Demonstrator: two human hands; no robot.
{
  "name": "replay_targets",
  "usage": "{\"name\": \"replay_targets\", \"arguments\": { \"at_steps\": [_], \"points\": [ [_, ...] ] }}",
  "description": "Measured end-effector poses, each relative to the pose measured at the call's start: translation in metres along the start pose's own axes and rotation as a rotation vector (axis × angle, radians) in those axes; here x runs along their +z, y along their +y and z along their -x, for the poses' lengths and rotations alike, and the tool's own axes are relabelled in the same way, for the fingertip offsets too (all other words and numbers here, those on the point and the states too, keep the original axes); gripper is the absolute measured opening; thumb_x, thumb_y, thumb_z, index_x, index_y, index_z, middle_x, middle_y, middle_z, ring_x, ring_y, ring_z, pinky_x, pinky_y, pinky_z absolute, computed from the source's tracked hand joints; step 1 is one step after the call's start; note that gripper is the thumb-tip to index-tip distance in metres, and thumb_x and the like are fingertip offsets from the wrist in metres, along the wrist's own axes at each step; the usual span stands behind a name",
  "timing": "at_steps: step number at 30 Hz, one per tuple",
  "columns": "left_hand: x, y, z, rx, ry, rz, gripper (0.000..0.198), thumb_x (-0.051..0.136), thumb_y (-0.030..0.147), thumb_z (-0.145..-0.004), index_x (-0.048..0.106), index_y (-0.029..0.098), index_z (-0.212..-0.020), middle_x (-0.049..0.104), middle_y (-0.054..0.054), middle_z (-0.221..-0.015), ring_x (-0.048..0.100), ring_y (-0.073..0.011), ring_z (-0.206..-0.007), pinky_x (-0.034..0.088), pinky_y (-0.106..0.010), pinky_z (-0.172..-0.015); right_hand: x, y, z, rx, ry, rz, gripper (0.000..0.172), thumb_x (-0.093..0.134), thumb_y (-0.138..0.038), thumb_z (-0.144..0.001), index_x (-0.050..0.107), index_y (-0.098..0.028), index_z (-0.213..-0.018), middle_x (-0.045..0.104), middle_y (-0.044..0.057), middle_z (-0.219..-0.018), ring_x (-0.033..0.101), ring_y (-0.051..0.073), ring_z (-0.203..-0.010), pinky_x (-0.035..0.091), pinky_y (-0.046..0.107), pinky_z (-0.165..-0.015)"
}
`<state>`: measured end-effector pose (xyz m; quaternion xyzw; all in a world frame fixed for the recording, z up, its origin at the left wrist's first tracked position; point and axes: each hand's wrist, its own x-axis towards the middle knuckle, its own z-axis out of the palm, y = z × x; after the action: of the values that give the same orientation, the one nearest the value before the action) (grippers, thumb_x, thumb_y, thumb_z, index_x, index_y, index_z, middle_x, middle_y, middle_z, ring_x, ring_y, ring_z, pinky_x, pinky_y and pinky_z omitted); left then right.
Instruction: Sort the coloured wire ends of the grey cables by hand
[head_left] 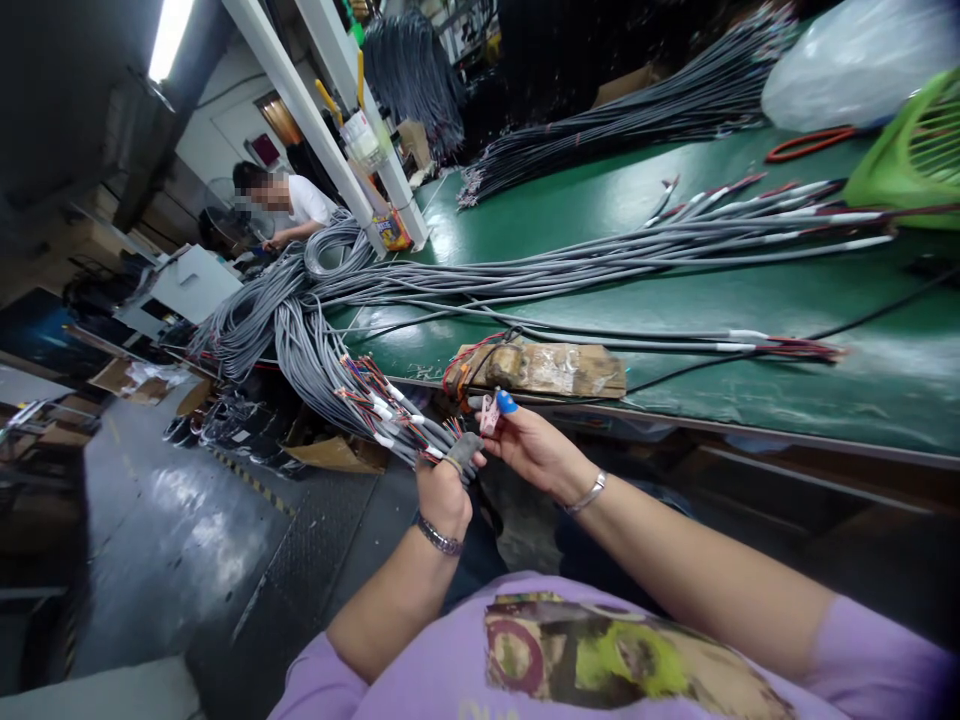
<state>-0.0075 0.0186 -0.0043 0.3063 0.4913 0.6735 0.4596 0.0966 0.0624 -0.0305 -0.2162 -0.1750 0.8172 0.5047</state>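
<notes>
My left hand [444, 488], with a grey cover on its thumb, is wrapped round the ends of several grey cables [401, 430]. Coloured wires and white sleeves show at those cable ends, which hang over the table's front edge. Close beside it, my right hand [536, 450] wears a blue cover on one fingertip. Between its fingers is a small pinkish-white piece [489, 415], too small to name. The fingertips of both hands nearly meet. Just beyond them, a wooden block [577, 370] with a taped-on fixture and red and black wires sits at the table edge.
Long grey cables [525, 275] lie across the green table [885, 400], with a coiled heap [255, 310] at left. Behind are a dark cable bundle [585, 140], a clear plastic bag [862, 65] and a green basket [911, 150]. A white post [307, 120] rises near a seated co-worker [304, 205].
</notes>
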Motion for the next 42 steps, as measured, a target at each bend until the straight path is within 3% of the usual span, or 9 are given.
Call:
{"name": "replay_targets", "arguments": {
  "at_steps": [8, 14, 20, 26, 32, 35, 42],
  "points": [
    [-0.003, -0.009, -0.002, 0.0, 0.026, -0.064, 0.019, 0.077, 0.023, -0.054, 0.061, 0.013, -0.055, 0.059, 0.002, -0.053, 0.054, -0.0088, -0.044, 0.045, -0.022, -0.046, 0.0, 0.0, -0.003, 0.008, 0.035, -0.034, 0.022, 0.075, -0.038, -0.071, 0.071, -0.018, -0.077, 0.066, 0.001, -0.072, 0.056, 0.009, -0.066, 0.047, 0.02, -0.061],
    [-0.003, -0.006, -0.001, 0.005, 0.002, -0.089, 0.019, 0.076, 0.024, -0.055, 0.06, 0.013, -0.054, 0.058, 0.002, -0.051, 0.054, -0.0093, -0.044, 0.045, -0.023, -0.047, -0.004, 0.004, -0.001, 0.011, -0.02, -0.016, 0.028, 0.071, -0.044, -0.074, 0.07, -0.018, -0.084, 0.065, 0.001, -0.073, 0.056, 0.011, -0.065, 0.048, 0.022, -0.061],
    [-0.013, -0.003, 0.004, 0.0, -0.018, -0.072, 0.014, 0.075, 0.021, -0.055, 0.064, 0.013, -0.058, 0.062, 0.0, -0.052, 0.056, -0.0103, -0.045, 0.046, -0.023, -0.048, -0.017, 0.005, 0.008, 0.093, -0.025, -0.009, 0.031, 0.069, -0.05, -0.074, 0.067, -0.019, -0.076, 0.066, 0.003, -0.077, 0.057, 0.011, -0.066, 0.048, 0.022, -0.06],
    [-0.035, -0.005, 0.01, -0.019, -0.12, -0.089, 0.014, 0.077, 0.021, -0.057, 0.066, 0.013, -0.06, 0.064, 0.0, -0.055, 0.056, -0.0099, -0.046, 0.046, -0.022, -0.048, -0.02, -0.001, 0.021, 0.142, -0.099, 0.207, 0.029, 0.076, -0.031, -0.065, 0.066, -0.017, -0.088, 0.066, 0.003, -0.084, 0.056, 0.01, -0.066, 0.047, 0.023, -0.06],
    [-0.049, -0.009, 0.01, 0.018, -0.258, -0.184, 0.016, 0.077, 0.025, -0.061, 0.065, 0.015, -0.062, 0.062, 0.001, -0.056, 0.056, -0.011, -0.049, 0.046, -0.024, -0.051, 0.0, -0.003, 0.03, 0.108, -0.205, 0.672, 0.036, 0.078, -0.041, -0.061, 0.058, -0.015, -0.074, 0.062, -0.001, -0.064, 0.048, 0.008, -0.055, 0.039, 0.023, -0.053],
    [-0.053, -0.01, 0.01, 0.028, -0.327, -0.246, 0.016, 0.076, 0.027, -0.063, 0.065, 0.015, -0.061, 0.063, 0.001, -0.057, 0.056, -0.0118, -0.051, 0.047, -0.026, -0.055, 0.004, 0.001, 0.031, 0.064, -0.286, 0.746, 0.037, 0.074, -0.046, -0.065, 0.054, -0.016, -0.074, 0.064, 0.0, -0.061, 0.051, 0.01, -0.056, 0.037, 0.024, -0.054],
    [-0.052, -0.006, 0.01, 0.01, -0.411, -0.331, 0.02, 0.074, 0.029, -0.067, 0.064, 0.015, -0.057, 0.061, 0.001, -0.052, 0.055, -0.0125, -0.052, 0.046, -0.027, -0.058, 0.002, 0.005, 0.034, 0.032, -0.152, 0.762, 0.037, 0.076, -0.046, -0.06, 0.056, -0.015, -0.063, 0.055, -0.004, -0.055, 0.045, 0.008, -0.052, 0.036, 0.023, -0.052]
  ]
}}
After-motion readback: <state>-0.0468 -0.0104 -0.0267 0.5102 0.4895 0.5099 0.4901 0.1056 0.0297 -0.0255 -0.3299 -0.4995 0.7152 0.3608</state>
